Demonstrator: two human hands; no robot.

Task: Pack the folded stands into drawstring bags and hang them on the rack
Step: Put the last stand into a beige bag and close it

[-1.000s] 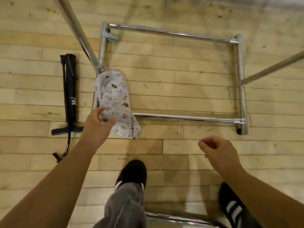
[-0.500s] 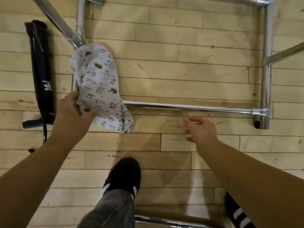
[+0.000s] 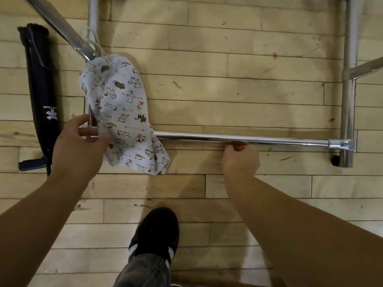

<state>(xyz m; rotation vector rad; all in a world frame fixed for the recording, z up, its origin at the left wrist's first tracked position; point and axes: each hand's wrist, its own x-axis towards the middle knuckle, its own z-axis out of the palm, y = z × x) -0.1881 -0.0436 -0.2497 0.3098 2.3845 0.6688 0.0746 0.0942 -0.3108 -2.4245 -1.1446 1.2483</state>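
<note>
A white drawstring bag (image 3: 126, 112) printed with small animals hangs by its cord from the chrome rack's slanted bar (image 3: 62, 30). My left hand (image 3: 80, 146) pinches the bag's left edge near its lower half. My right hand (image 3: 240, 158) is curled around the rack's lower horizontal bar (image 3: 269, 140), fingers hidden behind it. A folded black stand (image 3: 42, 96) lies on the wooden floor to the left of the rack, apart from both hands.
The rack's right upright (image 3: 349, 79) and corner joint (image 3: 342, 148) stand at the right. My black shoe (image 3: 155, 235) is planted on the plank floor below the bag. Another chrome tube crosses the top right corner.
My right hand moved forward and closed around the lower bar. My left hand stays at the bag's edge. The view has come closer to the rack.
</note>
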